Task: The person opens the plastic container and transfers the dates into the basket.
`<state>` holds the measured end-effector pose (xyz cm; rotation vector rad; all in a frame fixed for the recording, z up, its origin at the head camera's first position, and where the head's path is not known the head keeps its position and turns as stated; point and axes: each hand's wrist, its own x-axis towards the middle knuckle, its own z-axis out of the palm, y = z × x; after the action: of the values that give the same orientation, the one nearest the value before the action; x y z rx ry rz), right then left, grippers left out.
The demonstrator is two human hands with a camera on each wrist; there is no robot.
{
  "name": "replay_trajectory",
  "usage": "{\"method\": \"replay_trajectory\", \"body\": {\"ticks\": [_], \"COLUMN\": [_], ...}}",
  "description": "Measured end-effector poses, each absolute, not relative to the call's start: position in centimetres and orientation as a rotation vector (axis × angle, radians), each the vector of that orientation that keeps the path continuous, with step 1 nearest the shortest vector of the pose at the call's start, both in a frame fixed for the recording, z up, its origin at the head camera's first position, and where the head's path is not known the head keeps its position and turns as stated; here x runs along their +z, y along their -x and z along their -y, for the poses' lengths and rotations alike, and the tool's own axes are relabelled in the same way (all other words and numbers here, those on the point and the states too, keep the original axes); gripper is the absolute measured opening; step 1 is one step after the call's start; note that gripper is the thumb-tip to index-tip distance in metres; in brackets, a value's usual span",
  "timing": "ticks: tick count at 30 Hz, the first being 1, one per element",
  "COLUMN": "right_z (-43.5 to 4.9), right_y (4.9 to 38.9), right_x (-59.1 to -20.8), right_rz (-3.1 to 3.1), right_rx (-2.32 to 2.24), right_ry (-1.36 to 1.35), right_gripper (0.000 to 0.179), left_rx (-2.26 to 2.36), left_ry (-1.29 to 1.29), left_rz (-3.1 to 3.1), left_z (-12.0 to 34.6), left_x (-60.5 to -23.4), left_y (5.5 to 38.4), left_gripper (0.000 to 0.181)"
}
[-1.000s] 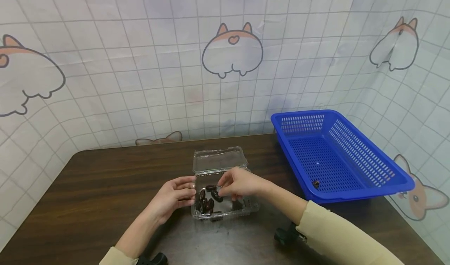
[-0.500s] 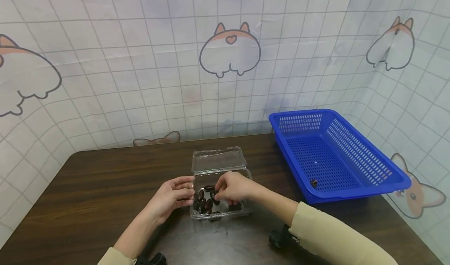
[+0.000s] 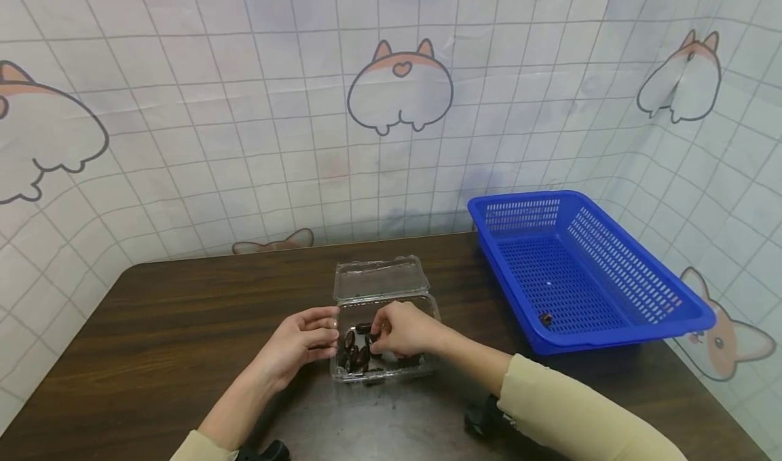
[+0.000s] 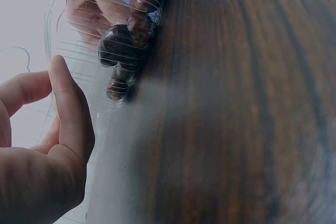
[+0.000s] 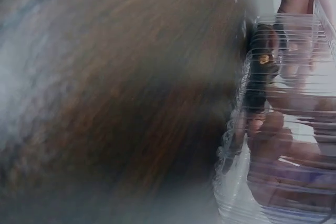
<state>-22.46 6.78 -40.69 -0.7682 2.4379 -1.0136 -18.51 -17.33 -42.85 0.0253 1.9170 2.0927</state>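
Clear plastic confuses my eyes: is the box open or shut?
The box is open: its lid is folded back, and the right hand reaches inside.

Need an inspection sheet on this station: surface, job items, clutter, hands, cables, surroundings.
Surface: dark wood-grain table, glossy toward the front.
Job items: clear plastic box, lid folded back open; several dark oval pieces inside, mostly toward the left.
Clutter: blue basket on the right, one small dark lump inside near the front.
Left hand: fingertips at the box's left side.
Right hand: reaching into the box, fingertips at the pieces; grip unclear.
Cables: nothing seen.
Surroundings: white gridded wall covering with cartoon animals, creased in places.
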Motion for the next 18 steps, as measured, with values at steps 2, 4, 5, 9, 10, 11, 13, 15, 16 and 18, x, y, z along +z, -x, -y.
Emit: {"method": "replay_trajectory", "body": {"ticks": [2, 4, 5, 9, 10, 11, 13, 15, 16, 18], "right_z": [-6.77, -6.78, -6.79, -6.77, -6.75, -6.73, -6.71, -6.69, -6.68, -6.67], "right_y": [22.54, 22.59, 22.60, 22.61, 22.61, 22.61, 22.60, 22.60, 22.59, 22.59], "right_x": [-40.83, -40.91, -40.92, -40.93, -40.94, -40.94, -40.97, -40.97, -40.97, -40.98], "right_rz": [-2.441, -2.444, -2.445, -2.456, -2.464, -2.472, -2.494, -2.514, -2.525, -2.534], "right_rx": [-1.008, -1.004, -1.003, -1.001, -0.998, -0.993, -0.976, -0.959, -0.950, -0.938], "right_ry": [0.770, 0.778, 0.784, 0.810, 0.818, 0.828, 0.844, 0.851, 0.853, 0.847], "right_gripper": [0.018, 0.019, 0.019, 0.020, 0.020, 0.020, 0.020, 0.021, 0.020, 0.020], "left_rx": [2.092, 2.092, 2.093, 2.095, 2.096, 2.097, 2.100, 2.102, 2.103, 2.105], "left_ry": [-0.024, -0.023, -0.023, -0.025, -0.025, -0.026, -0.027, -0.029, -0.030, -0.032], "left_rz": [-1.917, -1.918, -1.918, -1.915, -1.913, -1.911, -1.905, -1.900, -1.898, -1.894], "left_z": [17.30, 17.28, 17.28, 17.29, 17.29, 17.31, 17.33, 17.35, 17.36, 17.36], "left_x": [-42.86, -42.87, -42.87, -42.85, -42.85, -42.84, -42.84, -42.85, -42.86, -42.87], "left_y": [18.55, 18.58, 18.59, 18.61, 18.61, 18.60, 18.57, 18.56, 18.56, 18.57], "left_gripper": [0.052, 0.052, 0.052, 0.053, 0.053, 0.053, 0.054, 0.054, 0.055, 0.054]}}
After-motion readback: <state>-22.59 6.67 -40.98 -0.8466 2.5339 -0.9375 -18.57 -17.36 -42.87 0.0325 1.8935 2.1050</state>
